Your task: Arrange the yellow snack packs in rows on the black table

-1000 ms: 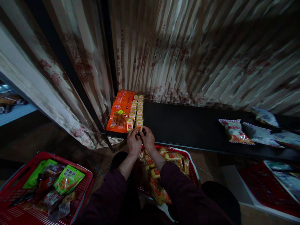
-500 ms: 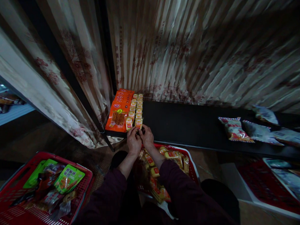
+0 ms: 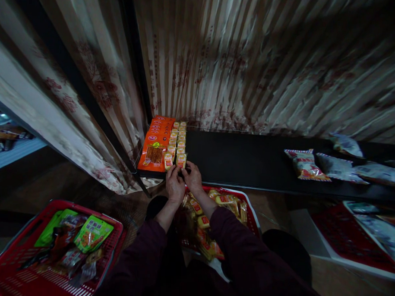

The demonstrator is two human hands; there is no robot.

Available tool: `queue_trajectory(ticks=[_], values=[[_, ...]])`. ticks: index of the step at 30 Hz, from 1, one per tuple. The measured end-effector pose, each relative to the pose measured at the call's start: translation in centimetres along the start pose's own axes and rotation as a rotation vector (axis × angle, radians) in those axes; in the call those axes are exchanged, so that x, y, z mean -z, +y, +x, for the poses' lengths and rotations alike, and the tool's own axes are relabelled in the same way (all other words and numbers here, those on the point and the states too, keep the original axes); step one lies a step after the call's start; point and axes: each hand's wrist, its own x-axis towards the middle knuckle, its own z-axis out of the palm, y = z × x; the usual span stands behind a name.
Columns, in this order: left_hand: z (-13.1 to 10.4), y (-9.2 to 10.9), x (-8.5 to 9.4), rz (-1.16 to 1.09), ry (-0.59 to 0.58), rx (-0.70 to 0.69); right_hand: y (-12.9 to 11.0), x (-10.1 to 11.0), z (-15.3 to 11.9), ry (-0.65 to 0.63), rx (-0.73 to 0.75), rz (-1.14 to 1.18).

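My left hand (image 3: 174,186) and my right hand (image 3: 192,178) meet at the shelf's front edge, fingers closed on the near end of a small yellow snack packet (image 3: 181,159). That packet stands at the front of the right-hand one of two rows of like packets. The front packet of the left row (image 3: 168,160) is just beside my left fingertips. Flat orange snack bags (image 3: 155,149) lie overlapped to the left of the rows. Below my forearms, a red basket (image 3: 253,213) holds many loose yellow packets (image 3: 203,221), partly covered by my arms.
The black shelf (image 3: 230,157) runs rightward to several puffed snack bags (image 3: 308,164). A red basket (image 3: 118,237) with green pouches (image 3: 93,233) stands at lower left. Another red container (image 3: 336,229) sits at lower right. Pleated curtain (image 3: 233,69) and dark posts (image 3: 138,59) border the shelf.
The view has shifted slightly. Both hands stay at the front of the right row, fingers still against the same yellow packet; little else differs.
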Motion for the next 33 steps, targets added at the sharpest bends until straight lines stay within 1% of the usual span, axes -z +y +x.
queue_trajectory(ticks=[5, 9, 13, 15, 18, 19, 23, 25, 27, 29, 33], values=[[-1.0, 0.3, 0.0, -0.034, 0.017, -0.031, -0.1, 0.4, -0.6, 0.034, -0.005, 0.007], [-2.6, 0.6, -0.1, -0.044, 0.004, -0.039, -0.4, 1.5, -1.6, 0.059, 0.015, 0.007], [-4.8, 0.3, -0.5, -0.011, -0.046, -0.026, -0.3, 2.7, -3.4, 0.088, 0.066, 0.020], [-5.9, -0.2, -0.7, 0.009, -0.121, -0.010, 0.1, 3.2, -4.5, 0.090, 0.082, 0.024], [-7.5, -1.0, -1.1, 0.042, -0.321, 0.031, 1.0, 3.5, -6.2, 0.058, 0.060, 0.011], [-8.0, -1.3, -1.1, 0.068, -0.367, 0.038, 1.5, 3.6, -6.8, 0.041, 0.040, -0.001], [-9.7, -2.0, -1.2, 0.171, -0.454, 0.037, 3.4, 3.3, -9.2, -0.068, -0.064, -0.097], [-10.5, -2.3, -1.1, 0.212, -0.506, 0.047, 4.3, 3.2, -10.4, -0.117, -0.088, -0.129], [-11.5, -2.6, -1.1, 0.255, -0.530, 0.087, 5.0, 3.1, -11.3, -0.162, -0.108, -0.144], [-12.5, -3.0, -1.1, 0.276, -0.514, 0.122, 5.5, 3.1, -12.0, -0.197, -0.110, -0.147], [-13.9, -3.9, -1.2, 0.281, -0.496, 0.122, 6.4, 3.3, -12.7, -0.253, -0.137, -0.185]])
